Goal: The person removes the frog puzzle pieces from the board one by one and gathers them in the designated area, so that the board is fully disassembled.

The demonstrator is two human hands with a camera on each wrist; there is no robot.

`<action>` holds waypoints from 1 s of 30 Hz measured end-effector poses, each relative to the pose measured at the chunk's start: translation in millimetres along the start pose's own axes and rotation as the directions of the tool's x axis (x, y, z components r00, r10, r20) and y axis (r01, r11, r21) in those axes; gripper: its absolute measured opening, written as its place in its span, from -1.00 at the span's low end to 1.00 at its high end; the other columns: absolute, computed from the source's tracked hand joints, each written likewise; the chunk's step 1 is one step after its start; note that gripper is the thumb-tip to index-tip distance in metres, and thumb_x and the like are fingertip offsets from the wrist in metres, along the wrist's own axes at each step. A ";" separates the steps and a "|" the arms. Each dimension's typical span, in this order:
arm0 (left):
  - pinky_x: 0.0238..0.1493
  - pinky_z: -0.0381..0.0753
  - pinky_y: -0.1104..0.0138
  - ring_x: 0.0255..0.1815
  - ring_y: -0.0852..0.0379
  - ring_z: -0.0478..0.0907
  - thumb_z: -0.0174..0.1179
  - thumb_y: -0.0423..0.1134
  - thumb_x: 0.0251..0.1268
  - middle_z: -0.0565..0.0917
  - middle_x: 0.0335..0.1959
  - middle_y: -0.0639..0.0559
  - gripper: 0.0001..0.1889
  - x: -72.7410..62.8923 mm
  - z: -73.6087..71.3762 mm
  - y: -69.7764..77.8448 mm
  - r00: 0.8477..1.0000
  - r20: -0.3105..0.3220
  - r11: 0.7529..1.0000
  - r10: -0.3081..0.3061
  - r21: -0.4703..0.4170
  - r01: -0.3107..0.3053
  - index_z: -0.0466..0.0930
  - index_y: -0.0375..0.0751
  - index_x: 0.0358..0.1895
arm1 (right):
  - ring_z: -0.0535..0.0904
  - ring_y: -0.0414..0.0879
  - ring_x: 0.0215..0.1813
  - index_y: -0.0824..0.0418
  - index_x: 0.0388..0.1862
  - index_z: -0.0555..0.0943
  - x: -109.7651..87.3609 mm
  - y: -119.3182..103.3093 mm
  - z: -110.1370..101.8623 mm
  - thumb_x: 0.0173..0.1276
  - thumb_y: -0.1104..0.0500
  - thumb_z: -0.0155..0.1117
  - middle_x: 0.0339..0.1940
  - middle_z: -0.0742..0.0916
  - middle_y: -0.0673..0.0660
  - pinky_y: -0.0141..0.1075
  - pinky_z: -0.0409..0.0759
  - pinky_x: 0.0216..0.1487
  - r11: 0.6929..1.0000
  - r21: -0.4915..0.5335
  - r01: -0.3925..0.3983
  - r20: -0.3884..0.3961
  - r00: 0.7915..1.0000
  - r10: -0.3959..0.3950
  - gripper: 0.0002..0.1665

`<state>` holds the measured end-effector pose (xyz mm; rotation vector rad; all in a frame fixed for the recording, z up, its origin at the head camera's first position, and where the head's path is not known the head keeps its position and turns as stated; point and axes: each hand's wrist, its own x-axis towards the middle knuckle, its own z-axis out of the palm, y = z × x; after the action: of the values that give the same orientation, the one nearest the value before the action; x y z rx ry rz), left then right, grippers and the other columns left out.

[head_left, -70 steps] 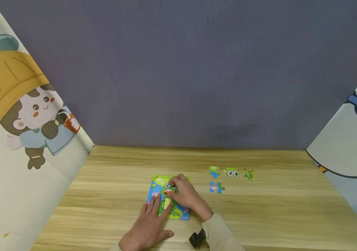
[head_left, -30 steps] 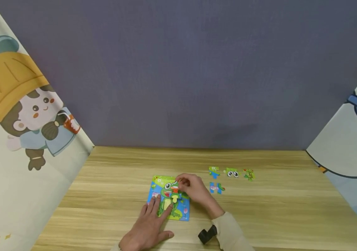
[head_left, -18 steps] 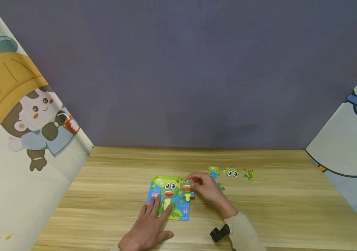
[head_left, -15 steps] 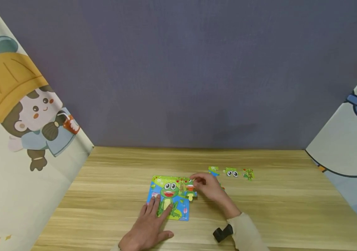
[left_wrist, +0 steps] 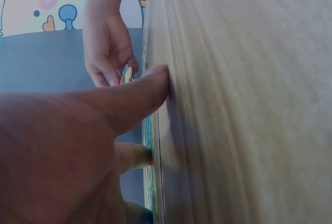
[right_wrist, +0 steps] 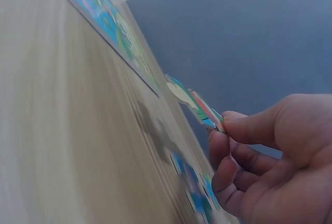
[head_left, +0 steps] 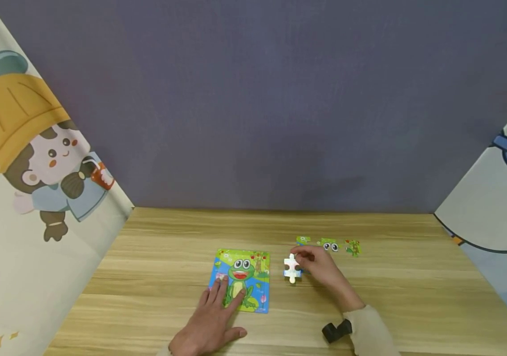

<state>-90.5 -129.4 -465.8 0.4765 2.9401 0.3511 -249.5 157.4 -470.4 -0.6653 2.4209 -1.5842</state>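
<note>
A square jigsaw board [head_left: 260,284] with a green frog picture lies flat on the table. My left hand [head_left: 210,316] rests spread over its lower left, fingertips on the picture and thumb on the wood. Right of the board, my right hand [head_left: 322,267] pinches a jigsaw piece [head_left: 292,269] between thumb and fingers. Glare whitens the piece's face in the head view. In the right wrist view the same jigsaw piece [right_wrist: 199,107] shows green, blue and red, tilted and raised above the table, with its shadow below.
Behind my right hand lie loose pieces: a blue-green piece [head_left: 303,240] partly covered, an eyes piece [head_left: 330,245] and a tree piece [head_left: 353,247]. More blue pieces [right_wrist: 197,187] show below the hand in the right wrist view. A grey wall [head_left: 280,123] borders the wooden table.
My right hand has lifted the frog-mouth jigsaw piece off the board and carried it right, tilting it. The frog picture beneath is uncovered. My left hand has stayed on the board.
</note>
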 end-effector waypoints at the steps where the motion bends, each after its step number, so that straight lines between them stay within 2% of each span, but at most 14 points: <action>1: 0.48 0.22 -0.28 0.59 -0.41 0.07 0.15 0.35 0.24 0.06 0.57 -0.49 -0.15 -0.1 -0.1 0.1 1.000 0.001 1.000 -0.001 0.000 0.001 0.24 0.04 0.54 | 0.61 -0.29 -0.29 0.52 0.09 0.61 -1.2 1.1 -3.0 0.44 0.38 0.18 -0.21 0.72 0.34 -0.44 0.67 -0.25 1.000 -0.011 -0.003 -0.006 1.000 0.003 -0.70; 13: 0.49 0.20 -0.27 0.60 -0.41 0.06 0.14 0.36 0.24 0.06 0.58 -0.48 -0.14 0.2 -0.1 -0.1 1.000 0.006 1.000 -0.007 -0.002 0.007 0.23 0.04 0.54 | 0.56 -0.36 -0.22 0.39 0.08 0.66 -14.8 13.9 -34.4 0.45 0.34 0.19 -0.14 0.74 0.28 -0.46 0.61 -0.21 0.992 -0.103 -0.075 -0.100 0.993 0.065 -0.72; 20: 0.50 0.20 -0.26 0.60 -0.40 0.05 0.15 0.35 0.24 0.06 0.58 -0.48 -0.14 0.1 -0.3 0.4 1.000 0.003 1.000 -0.010 -0.006 0.010 0.23 0.05 0.54 | 0.62 -0.35 -0.04 0.40 0.10 0.66 -22.8 23.0 -52.7 0.47 0.32 0.17 0.03 0.75 0.36 -0.50 0.62 -0.08 0.989 -0.142 -0.039 -0.089 0.996 0.027 -0.71; 30: 0.50 0.18 -0.27 0.60 -0.41 0.04 0.14 0.34 0.25 0.05 0.58 -0.48 -0.15 0.4 1.1 0.0 1.000 -0.006 1.000 -0.009 -0.012 0.009 0.22 0.05 0.55 | 0.57 -0.45 -0.08 0.41 0.13 0.64 -33.9 36.3 -73.1 0.49 0.33 0.16 0.11 0.72 0.39 -0.49 0.63 -0.11 0.985 -0.137 -0.103 -0.119 0.989 0.087 -0.69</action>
<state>-90.7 -129.0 -466.9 0.4618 2.9431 0.3687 -256.9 245.3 -475.7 -0.4861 2.6252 -1.4596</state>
